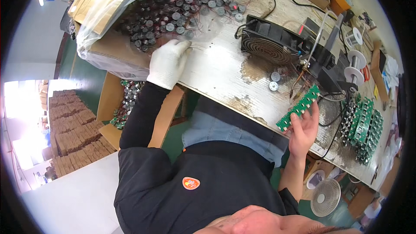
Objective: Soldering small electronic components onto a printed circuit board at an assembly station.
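My left hand [168, 62], in a white glove, rests at the near edge of a heap of small round metal parts with thin red wires [182, 10]. Its fingers are drawn together, and what they hold, if anything, is hidden; a thin wire shows by the fingertips. Bare, my right hand [304, 132] grips a long green circuit board strip [299, 109] by its lower side, thumb on top, over the table's front edge. Two loose round parts [274, 81] lie on the tabletop to the left of the strip.
A black fan [268, 45] stands on the table [212, 75] beside a black stand with a solder spool [354, 67]. Several green circuit boards [364, 125] are stacked at the right. Below left is an open carton [108, 99] of parts. Black cables cross the table's back.
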{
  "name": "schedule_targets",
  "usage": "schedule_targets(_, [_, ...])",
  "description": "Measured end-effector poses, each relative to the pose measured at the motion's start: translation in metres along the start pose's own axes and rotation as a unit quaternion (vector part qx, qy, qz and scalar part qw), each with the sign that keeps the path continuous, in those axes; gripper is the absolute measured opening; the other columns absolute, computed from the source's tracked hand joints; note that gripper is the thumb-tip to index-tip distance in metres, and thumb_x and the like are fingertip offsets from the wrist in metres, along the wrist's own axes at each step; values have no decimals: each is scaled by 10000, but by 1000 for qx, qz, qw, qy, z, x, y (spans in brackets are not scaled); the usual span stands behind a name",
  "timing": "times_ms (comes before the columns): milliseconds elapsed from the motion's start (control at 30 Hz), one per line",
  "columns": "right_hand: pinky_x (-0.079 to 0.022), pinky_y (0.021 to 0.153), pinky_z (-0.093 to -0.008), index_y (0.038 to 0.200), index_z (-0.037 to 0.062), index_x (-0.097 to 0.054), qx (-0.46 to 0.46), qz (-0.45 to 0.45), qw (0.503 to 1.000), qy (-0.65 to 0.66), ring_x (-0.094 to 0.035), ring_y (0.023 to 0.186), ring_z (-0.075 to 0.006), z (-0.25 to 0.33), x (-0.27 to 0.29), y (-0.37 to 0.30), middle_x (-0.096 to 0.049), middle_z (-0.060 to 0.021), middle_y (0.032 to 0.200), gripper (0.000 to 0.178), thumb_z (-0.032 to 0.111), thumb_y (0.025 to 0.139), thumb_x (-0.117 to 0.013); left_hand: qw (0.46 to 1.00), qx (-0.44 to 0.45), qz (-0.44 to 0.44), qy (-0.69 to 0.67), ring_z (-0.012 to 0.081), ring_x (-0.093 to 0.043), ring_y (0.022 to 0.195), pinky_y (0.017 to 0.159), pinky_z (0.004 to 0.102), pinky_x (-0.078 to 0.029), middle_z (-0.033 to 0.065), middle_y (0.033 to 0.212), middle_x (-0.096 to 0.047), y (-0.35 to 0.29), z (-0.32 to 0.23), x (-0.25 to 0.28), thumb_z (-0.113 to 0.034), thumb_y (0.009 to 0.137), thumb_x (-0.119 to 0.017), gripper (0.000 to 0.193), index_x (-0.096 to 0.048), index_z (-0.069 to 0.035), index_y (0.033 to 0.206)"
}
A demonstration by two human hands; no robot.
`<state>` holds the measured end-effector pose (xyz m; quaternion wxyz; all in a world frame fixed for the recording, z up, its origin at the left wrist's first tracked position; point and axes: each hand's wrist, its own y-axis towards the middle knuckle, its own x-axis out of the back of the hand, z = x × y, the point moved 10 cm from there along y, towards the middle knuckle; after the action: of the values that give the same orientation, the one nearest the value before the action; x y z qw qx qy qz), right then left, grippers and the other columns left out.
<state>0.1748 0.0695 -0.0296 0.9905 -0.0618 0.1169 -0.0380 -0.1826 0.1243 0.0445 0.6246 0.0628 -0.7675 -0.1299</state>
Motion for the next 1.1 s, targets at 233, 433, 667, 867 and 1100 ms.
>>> schedule_targets(233, [-504,463,-223,1419,-31,-201,-12,18,1000,6,-594,713,-125,-7,3,0,-538,-178,1174,682,-86,839,-556,844,217,160,-463,109,-623,683,597,240,-484,93,864,-661,-33,-36,-52,-93,919,-525,198,-603,51,1030])
schedule_targets(433, [-501,490,-220,1429,-13,-179,-29,47,998,6,-604,678,-127,-6,-8,-1,-521,-197,1205,724,-98,833,-580,720,261,258,-589,70,-544,629,554,211,-438,36,767,-591,-55,-106,-86,-218,916,-579,253,-595,29,970])
schedule_targets(667, [-500,494,-229,1439,-7,-174,-62,81,995,14,-615,692,-140,-10,-16,-9,-543,-187,1115,736,-100,834,-583,756,163,260,-578,90,-563,754,690,247,-467,66,828,-637,-43,-161,-91,-174,903,-598,255,-619,54,1017])
schedule_targets(867, [-513,505,-241,1446,9,-175,-63,94,993,21,-630,694,-154,-12,-16,-13,-554,-190,1085,751,-92,833,-598,721,166,275,-614,97,-580,801,723,253,-480,71,867,-646,-44,-184,-94,-111,896,-583,217,-615,59,1028])
schedule_targets(1100, [-521,506,-240,1436,11,-210,-65,90,994,24,-627,684,-156,-11,-17,-14,-535,-227,1176,729,-133,819,-570,667,222,281,-654,78,-563,768,683,238,-469,43,839,-628,-44,-186,-101,-106,883,-581,153,-619,34,932])
